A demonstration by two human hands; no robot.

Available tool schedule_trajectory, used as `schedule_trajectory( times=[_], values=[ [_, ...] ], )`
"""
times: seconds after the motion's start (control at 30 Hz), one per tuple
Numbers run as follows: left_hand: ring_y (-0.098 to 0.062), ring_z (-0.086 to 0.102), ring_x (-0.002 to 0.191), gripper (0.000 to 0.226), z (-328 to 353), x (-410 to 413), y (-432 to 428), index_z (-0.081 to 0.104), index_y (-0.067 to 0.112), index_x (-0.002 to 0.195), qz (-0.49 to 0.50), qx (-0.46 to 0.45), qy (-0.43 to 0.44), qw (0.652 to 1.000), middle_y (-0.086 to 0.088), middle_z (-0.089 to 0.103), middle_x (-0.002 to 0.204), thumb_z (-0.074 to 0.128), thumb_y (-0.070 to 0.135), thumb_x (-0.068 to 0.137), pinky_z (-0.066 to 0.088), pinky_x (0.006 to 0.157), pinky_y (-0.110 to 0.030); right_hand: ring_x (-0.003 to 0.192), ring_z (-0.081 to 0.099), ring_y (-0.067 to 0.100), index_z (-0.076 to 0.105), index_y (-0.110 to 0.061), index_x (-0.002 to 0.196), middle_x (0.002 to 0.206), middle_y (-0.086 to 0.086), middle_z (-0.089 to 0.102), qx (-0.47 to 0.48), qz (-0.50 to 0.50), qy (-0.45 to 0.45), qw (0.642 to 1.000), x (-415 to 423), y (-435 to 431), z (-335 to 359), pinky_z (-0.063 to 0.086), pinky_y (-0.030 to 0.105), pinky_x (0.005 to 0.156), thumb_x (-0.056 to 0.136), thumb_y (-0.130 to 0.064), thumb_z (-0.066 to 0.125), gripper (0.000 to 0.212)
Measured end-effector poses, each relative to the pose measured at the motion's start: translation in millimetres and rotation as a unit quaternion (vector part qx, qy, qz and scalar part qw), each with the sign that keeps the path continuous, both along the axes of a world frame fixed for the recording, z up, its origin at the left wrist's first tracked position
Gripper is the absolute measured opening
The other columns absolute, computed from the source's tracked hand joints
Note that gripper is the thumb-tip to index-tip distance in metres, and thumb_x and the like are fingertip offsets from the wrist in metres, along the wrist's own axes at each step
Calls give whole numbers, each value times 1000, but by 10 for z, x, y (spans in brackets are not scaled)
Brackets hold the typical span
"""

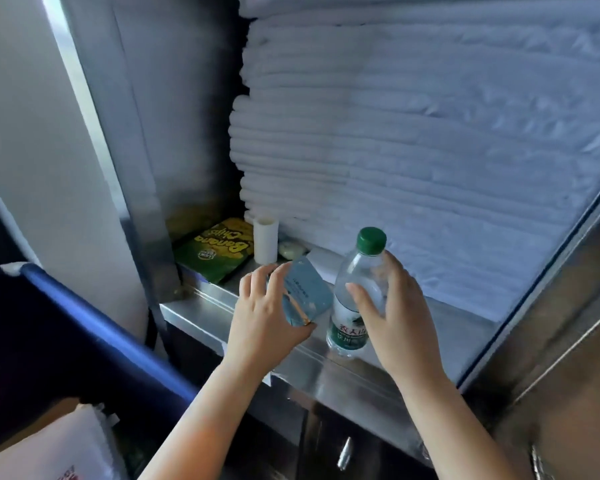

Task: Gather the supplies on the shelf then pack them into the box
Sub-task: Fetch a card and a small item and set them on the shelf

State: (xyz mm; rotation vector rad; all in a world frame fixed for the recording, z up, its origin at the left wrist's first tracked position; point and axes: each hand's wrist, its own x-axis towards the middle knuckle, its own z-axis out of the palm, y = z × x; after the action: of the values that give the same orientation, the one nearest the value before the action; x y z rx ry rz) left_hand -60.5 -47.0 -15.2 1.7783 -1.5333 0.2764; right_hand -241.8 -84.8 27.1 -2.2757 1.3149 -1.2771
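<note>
Water bottle [355,296] upright on front lip of metal shelf [201,313]; blue packet [305,289] just left of it, tilted up off the shelf; touching the bottle or not, cannot tell.

Handling, judged: bottle looks full, so fairly heavy; thin clear plastic, smooth, likely to give under a hard squeeze; best taken round the upper body below the green cap, or at the labelled waist. Packet flat, light, soft, probably slick; best pinched across opposite edges, not by one corner.

Right hand [395,313] reaching up and forward, back of hand to camera; thumb across bottle front, fingers [390,263] wrapped round far side, clamped on bottle. Left hand [267,317] same reach; fingers [278,275] curled over packet's upper left edge, thumb under lower corner, clamped on packet.

Left to gather, by the look: chips bag [219,251] lying flat at back left; white tube [265,240] upright beside it; small pale lump [291,250] next along. Stack of folded white linen [413,133] behind. Box not clearly seen; possibly the carton [49,441] at lower left.
</note>
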Motion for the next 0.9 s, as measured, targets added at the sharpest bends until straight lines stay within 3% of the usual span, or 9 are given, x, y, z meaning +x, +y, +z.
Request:
schedule_trajectory(
  times=[0.13,0.43,0.57,0.63,0.7,0.9],
  values=[
    [-24,36,115,95,-112,197,-361,42,16,132,-42,17,-4,999,-4,45,125,83,46,51,41,94,-35,110,50,15,37,-25,138,119,-4,56,33,-46,-35,998,150,-310,6,45,34,89,86,-45,55,59],
    [-33,47,102,87,-417,386,-741,55,5,122,-116,22,13,993,-14,53,113,81,49,51,45,86,-41,102,52,10,35,-41,132,109,-15,51,34,-120,-90,988,241,-596,-113,43,26,83,80,-60,49,57],
    [-32,48,102,86,-562,450,-798,56,5,117,-114,39,16,993,-14,52,110,78,55,50,47,84,-41,118,49,10,20,-37,142,131,-10,47,99,-94,-86,987,225,-556,-349,45,32,95,71,-58,61,84],
    [-32,47,99,84,-619,455,-811,56,6,115,-109,38,36,993,-14,51,106,75,57,51,47,82,-41,117,48,1,21,-49,136,131,-26,44,145,-85,-96,981,241,-480,-505,41,16,94,68,-49,68,83],
    [-34,46,95,82,-675,447,-825,55,5,113,-108,27,48,993,-15,50,102,76,55,51,46,80,-42,107,50,-12,26,-63,117,117,-40,47,172,-103,-83,976,258,-425,-637,37,-1,78,69,-39,73,72],
    [-37,50,98,82,-764,437,-850,52,5,113,-105,18,36,994,-18,50,107,76,56,53,47,80,-44,100,46,-23,37,-50,111,111,-36,51,191,-189,-117,956,142,-425,-758,33,-6,68,70,-36,76,59]
  ],
)
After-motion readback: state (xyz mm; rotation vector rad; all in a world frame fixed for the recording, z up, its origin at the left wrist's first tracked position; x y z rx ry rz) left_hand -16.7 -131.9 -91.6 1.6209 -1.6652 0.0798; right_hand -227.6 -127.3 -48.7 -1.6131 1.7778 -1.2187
